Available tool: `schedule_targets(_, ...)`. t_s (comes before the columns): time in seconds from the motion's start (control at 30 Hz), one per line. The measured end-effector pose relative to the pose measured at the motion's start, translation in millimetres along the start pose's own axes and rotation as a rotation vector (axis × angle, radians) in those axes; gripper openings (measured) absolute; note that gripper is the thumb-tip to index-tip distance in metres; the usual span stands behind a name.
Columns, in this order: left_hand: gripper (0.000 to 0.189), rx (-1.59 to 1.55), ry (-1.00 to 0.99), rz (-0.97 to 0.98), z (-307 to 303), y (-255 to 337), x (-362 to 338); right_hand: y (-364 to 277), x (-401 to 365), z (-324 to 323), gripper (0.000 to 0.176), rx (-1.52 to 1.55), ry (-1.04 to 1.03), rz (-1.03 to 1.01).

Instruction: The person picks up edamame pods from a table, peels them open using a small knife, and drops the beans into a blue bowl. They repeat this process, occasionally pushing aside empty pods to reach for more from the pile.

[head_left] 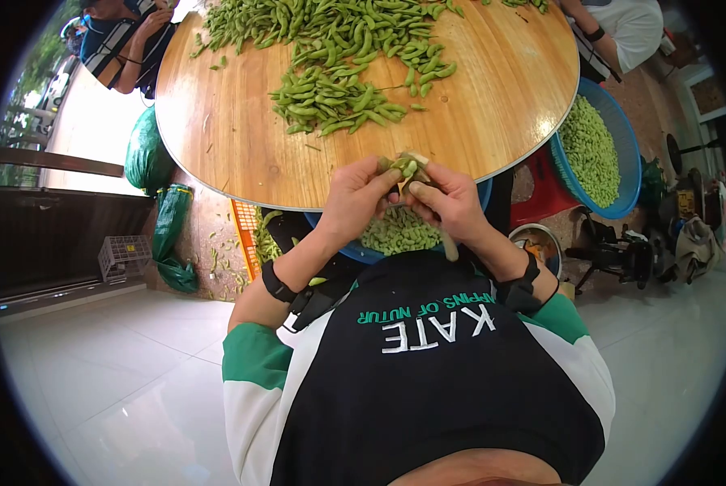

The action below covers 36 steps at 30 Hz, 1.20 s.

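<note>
My left hand [355, 198] and my right hand [452, 202] both grip one green bean pod [407, 166], split open between the thumbs at the near edge of a round wooden table [241, 154]. A blue basin [483, 194] with shelled beans [397, 231] sits just below my hands, under the table edge. A pile of green pods [330, 97] lies on the table right in front of my hands, and a larger heap [322, 28] covers the far side.
A second blue basket [626, 162] full of shelled beans stands at the right of the table. One person sits at the far left [124, 44], another at the far right [622, 32]. Green sacks [148, 154] and an orange crate [245, 235] stand on the floor at the left.
</note>
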<state>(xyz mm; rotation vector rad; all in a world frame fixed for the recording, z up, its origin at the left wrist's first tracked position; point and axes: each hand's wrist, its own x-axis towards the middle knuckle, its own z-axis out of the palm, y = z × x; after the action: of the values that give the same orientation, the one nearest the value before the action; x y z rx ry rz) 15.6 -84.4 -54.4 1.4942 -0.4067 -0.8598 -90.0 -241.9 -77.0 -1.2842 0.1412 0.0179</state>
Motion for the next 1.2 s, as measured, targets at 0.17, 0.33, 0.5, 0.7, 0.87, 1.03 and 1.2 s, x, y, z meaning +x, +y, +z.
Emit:
schedule_targets(0.17,0.015,0.317,0.075,0.133,9,-6,-7,1,3,6,0.027,-0.588,0.26,-0.497)
schedule_targets(0.33,0.014,0.566,0.106,0.249,12,-1,-17,5,6,4,0.028,-0.838,0.284,-0.691)
schedule_targets(0.5,0.008,1.0,-0.082,0.304,-16,18,-48,5,0,1,0.021,-0.724,0.179,-0.456)
schedule_targets(0.7,0.022,1.517,-0.145,0.095,-81,52,-89,1,-8,-7,0.026,-0.74,-0.293,-0.482)
schedule_targets(0.87,0.021,1.207,0.188,0.508,-74,37,-15,2,-5,0,0.025,-0.779,-0.339,-0.443)
schedule_targets(1.03,0.016,1.307,0.357,0.616,-74,0,46,-6,-9,-2,0.024,-0.558,-0.271,-0.215)
schedule_targets(1.2,0.017,1.191,0.315,0.538,-71,-1,46,-3,-3,-4,0.031,0.095,-0.145,0.108)
